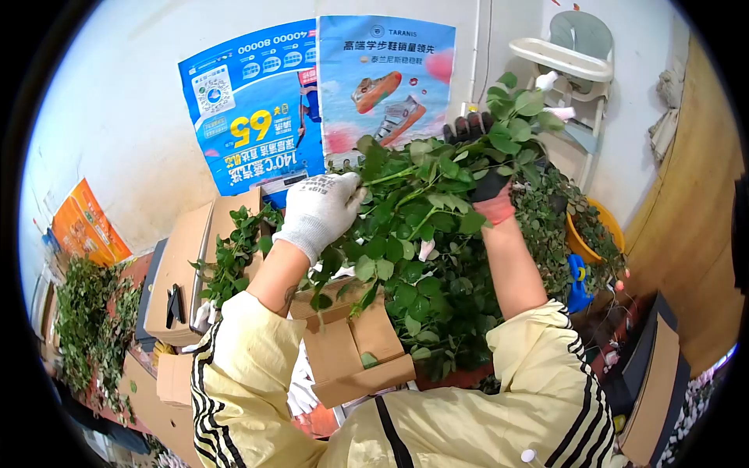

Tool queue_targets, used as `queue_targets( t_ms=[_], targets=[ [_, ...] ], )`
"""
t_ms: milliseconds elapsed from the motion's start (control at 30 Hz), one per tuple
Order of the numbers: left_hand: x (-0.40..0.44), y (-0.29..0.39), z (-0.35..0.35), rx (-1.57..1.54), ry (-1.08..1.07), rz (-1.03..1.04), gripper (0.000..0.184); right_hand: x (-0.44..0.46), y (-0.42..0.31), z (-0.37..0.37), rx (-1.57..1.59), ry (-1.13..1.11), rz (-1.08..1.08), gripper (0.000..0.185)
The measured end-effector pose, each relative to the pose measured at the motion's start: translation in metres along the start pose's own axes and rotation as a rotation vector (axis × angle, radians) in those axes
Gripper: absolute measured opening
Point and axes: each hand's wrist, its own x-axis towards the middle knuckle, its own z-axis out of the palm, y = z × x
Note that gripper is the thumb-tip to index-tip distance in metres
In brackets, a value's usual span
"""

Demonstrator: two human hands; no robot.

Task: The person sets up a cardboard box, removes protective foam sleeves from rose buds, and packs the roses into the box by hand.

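Left hand, white glove [324, 207]: fingers drawn together at the cut-looking ends of the leafy stems [429, 195], closed on at least one green stalk.
Right hand, black glove [490, 186]: laid across the far part of the bunch, dark fingertips showing above the foliage and a pink-red cuff below; leaves hide the palm, so how tightly it closes cannot be told.
Leafy stems: stretched between the two gloves, above a heap of greenery [449, 312] and the near cardboard box [359, 351], with pale, bud-like tips [546, 80] beyond the right hand.
Weight: probably light for each stalk, though the bunch looks bulky and likely to sag in the middle if held at one end only.
Feel: stalks appear firm and springy, leaves thin and soft; thorns cannot be made out, but gloves seem a wise precaution.
Weak points: the pale tips look the most easily bruised, and leaves could tear or snag on neighbouring stalks.
Best hold: bare stalk near the left glove, with a loose, open support under the leafy stretch, well short of the tips.
Surroundings: two advertising posters [386, 86] on the wall ahead, a yellow tub [612, 234] to the right.
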Motion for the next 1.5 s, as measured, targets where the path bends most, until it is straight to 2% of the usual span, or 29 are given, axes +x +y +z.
queue_targets(
  t_ms=[100,133,167,233,367,467,567,600,633,667,700,733,767,867,900,1000,1033,1100,1133,1167,1233,1300,1367,1433,1467,1500],
  targets=[
    [0.005,0.002,-0.008,0.176,-0.021,-0.061,0.023,-0.024,0.021,-0.030,0.108,-0.058,0.108,0.047],
    [0.007,0.000,-0.009,0.221,0.006,-0.066,0.023,-0.030,0.030,-0.041,0.165,0.013,0.230,0.050],
    [0.008,-0.001,-0.012,0.264,0.032,-0.071,0.023,-0.040,0.039,-0.041,0.200,-0.103,0.231,0.051],
    [0.009,0.000,-0.016,0.274,-0.007,-0.123,0.021,-0.052,0.056,-0.044,0.060,0.008,0.268,0.051],
    [0.006,-0.012,0.000,0.242,-0.004,-0.184,0.021,-0.069,0.080,-0.030,0.083,-0.029,0.250,0.049],
    [0.001,-0.023,0.010,0.184,0.014,-0.241,0.022,-0.074,0.093,-0.029,0.112,0.021,0.335,0.048],
    [0.000,-0.039,0.015,0.110,0.046,-0.286,0.022,-0.070,0.095,-0.026,0.121,-0.064,0.404,0.044],
    [-0.001,-0.045,0.015,0.102,0.064,-0.299,0.023,-0.072,0.094,-0.025,0.206,-0.227,0.378,0.041],
    [-0.002,-0.051,0.014,0.094,0.081,-0.312,0.024,-0.077,0.092,-0.024,0.207,-0.225,0.380,0.041],
    [-0.003,-0.055,0.011,0.097,0.097,-0.323,0.025,-0.083,0.089,-0.024,-0.117,-0.195,0.249,0.040],
    [-0.004,-0.064,0.013,0.041,0.184,-0.353,0.027,-0.089,0.082,-0.024,-0.567,-0.272,0.125,0.039],
    [-0.004,-0.072,0.010,-0.006,0.188,-0.393,0.027,-0.095,0.075,-0.025,-1.212,-0.308,-0.050,0.038],
    [-0.005,-0.082,0.006,-0.052,0.188,-0.430,0.028,-0.102,0.067,-0.025,-1.663,-0.279,-0.210,0.039],
    [-0.007,-0.117,0.010,-0.426,0.395,-0.382,0.024,-0.111,0.042,-0.057,-1.205,-0.037,-0.092,0.041],
    [-0.008,-0.121,0.011,-0.763,0.427,-0.352,0.023,-0.112,0.024,-0.064,-1.157,0.047,-0.107,0.041],
    [-0.008,-0.110,0.007,-1.078,0.351,-0.247,0.022,-0.118,-0.043,-0.085,-1.107,0.251,-0.214,0.042],
    [-0.002,-0.103,0.006,-1.079,0.341,-0.249,0.022,-0.123,-0.063,-0.090,-1.113,0.300,-0.251,0.042],
    [0.015,-0.090,0.008,-1.555,0.351,-0.193,0.021,-0.137,-0.101,-0.098,-1.132,0.389,-0.317,0.042],
    [0.022,-0.081,0.005,-1.495,0.426,-0.273,0.021,-0.145,-0.113,-0.101,-1.151,0.421,-0.334,0.042],
    [0.030,-0.081,0.008,-1.575,0.440,-0.240,0.021,-0.151,-0.123,-0.102,-1.163,0.443,-0.352,0.042],
    [0.046,-0.083,0.012,-1.742,0.633,-0.257,0.020,-0.163,-0.145,-0.107,-1.194,0.493,-0.391,0.042],
    [0.054,-0.114,0.016,-1.968,0.733,-0.180,0.019,-0.176,-0.161,-0.110,-1.229,0.534,-0.412,0.042],
    [0.041,-0.137,0.020,-1.923,0.733,-0.201,0.016,-0.186,-0.176,-0.113,-1.256,0.562,-0.421,0.043],
    [0.023,-0.133,0.029,-1.780,0.712,-0.208,0.015,-0.197,-0.196,-0.115,-1.287,0.593,-0.440,0.043],
    [0.007,-0.129,0.037,-1.764,0.616,-0.153,0.015,-0.206,-0.206,-0.115,-1.302,0.609,-0.439,0.043],
    [-0.006,-0.115,0.044,-1.699,0.654,-0.293,0.017,-0.211,-0.212,-0.117,-1.317,0.619,-0.438,0.043]
  ],
)
